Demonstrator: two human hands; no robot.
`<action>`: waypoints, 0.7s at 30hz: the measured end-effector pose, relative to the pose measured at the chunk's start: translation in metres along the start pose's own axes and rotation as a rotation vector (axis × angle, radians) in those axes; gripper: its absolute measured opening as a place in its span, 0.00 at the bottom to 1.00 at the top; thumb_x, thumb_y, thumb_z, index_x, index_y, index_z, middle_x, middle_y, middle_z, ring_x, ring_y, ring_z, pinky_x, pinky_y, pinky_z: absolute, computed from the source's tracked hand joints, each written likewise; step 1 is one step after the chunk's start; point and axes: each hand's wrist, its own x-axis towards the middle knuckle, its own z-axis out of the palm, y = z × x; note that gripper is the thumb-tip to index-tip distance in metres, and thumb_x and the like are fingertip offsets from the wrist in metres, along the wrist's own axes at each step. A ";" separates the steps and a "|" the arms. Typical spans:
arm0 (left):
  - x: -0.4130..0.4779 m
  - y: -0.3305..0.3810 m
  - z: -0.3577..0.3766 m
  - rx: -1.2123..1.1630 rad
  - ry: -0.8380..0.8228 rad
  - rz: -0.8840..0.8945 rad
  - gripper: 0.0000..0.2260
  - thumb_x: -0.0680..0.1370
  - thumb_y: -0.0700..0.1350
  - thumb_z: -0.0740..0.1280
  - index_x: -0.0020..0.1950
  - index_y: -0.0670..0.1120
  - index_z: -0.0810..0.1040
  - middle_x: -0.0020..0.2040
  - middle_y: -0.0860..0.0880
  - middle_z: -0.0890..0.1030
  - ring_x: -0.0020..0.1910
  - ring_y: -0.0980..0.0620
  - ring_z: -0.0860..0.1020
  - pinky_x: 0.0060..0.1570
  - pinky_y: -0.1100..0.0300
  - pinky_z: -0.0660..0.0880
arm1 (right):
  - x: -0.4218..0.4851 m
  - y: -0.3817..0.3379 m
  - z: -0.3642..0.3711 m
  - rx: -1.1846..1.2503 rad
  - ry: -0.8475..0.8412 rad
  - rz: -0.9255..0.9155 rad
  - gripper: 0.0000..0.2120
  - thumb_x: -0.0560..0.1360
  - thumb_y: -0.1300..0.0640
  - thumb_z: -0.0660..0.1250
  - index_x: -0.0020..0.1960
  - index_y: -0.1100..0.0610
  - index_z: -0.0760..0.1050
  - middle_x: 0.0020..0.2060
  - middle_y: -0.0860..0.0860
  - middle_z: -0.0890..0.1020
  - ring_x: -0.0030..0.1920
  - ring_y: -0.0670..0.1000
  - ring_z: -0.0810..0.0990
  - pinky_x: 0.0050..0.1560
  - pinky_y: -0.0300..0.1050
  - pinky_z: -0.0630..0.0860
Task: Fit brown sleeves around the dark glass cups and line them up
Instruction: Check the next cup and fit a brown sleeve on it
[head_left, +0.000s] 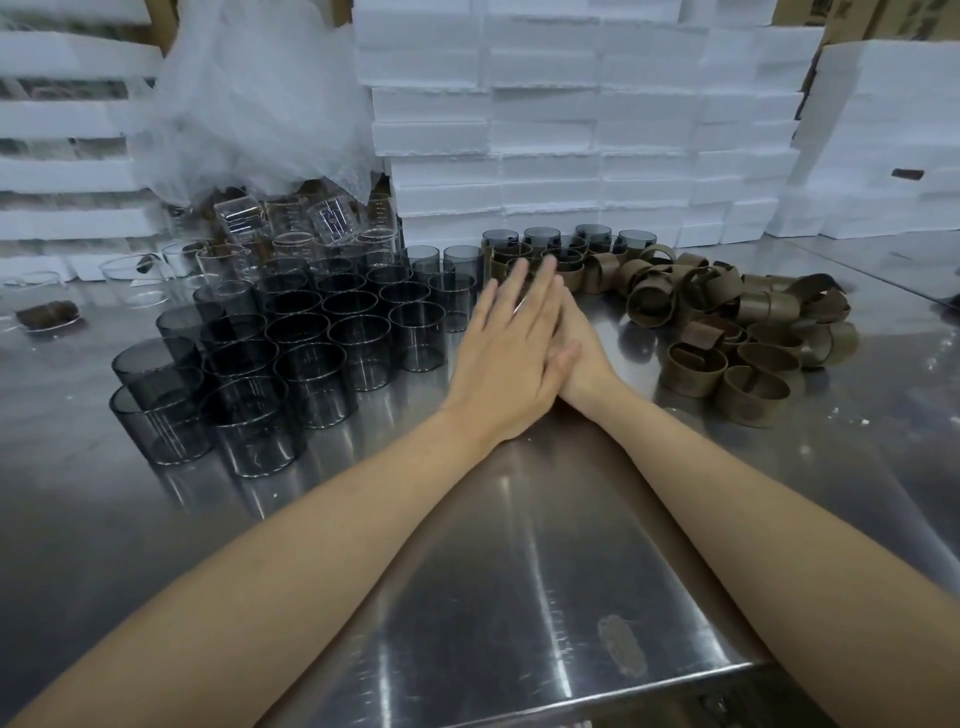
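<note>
The left hand (511, 358) is laid flat on the right hand (586, 361), fingers straight. On the table (519, 571), dark glass cups (311, 353) are grouped left of the hands, and brown sleeves (727, 332) are piled on the right.

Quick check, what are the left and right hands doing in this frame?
Left hand: open, fingers straight, nothing visibly held.
Right hand: cannot be told; it lies under the other hand, which hides most of its fingers.
</note>
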 end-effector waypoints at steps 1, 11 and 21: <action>0.000 -0.003 0.000 -0.057 0.001 -0.077 0.28 0.83 0.55 0.45 0.80 0.42 0.51 0.81 0.45 0.48 0.80 0.45 0.49 0.77 0.50 0.52 | 0.002 -0.001 0.002 0.010 0.005 -0.015 0.13 0.79 0.67 0.61 0.63 0.63 0.69 0.55 0.50 0.77 0.50 0.41 0.72 0.53 0.33 0.72; 0.010 -0.025 -0.001 -0.974 0.033 -0.664 0.22 0.83 0.60 0.53 0.73 0.53 0.70 0.66 0.52 0.76 0.65 0.54 0.72 0.64 0.58 0.65 | 0.003 0.000 0.004 -0.044 -0.184 -0.056 0.21 0.63 0.62 0.74 0.43 0.51 0.62 0.32 0.44 0.72 0.30 0.40 0.69 0.30 0.34 0.65; 0.018 -0.024 0.003 -1.664 -0.051 -0.915 0.24 0.82 0.62 0.53 0.52 0.46 0.81 0.46 0.44 0.84 0.43 0.46 0.83 0.46 0.51 0.78 | 0.006 -0.003 -0.005 0.387 -0.327 0.149 0.28 0.60 0.71 0.64 0.56 0.52 0.65 0.40 0.57 0.75 0.35 0.46 0.76 0.33 0.40 0.73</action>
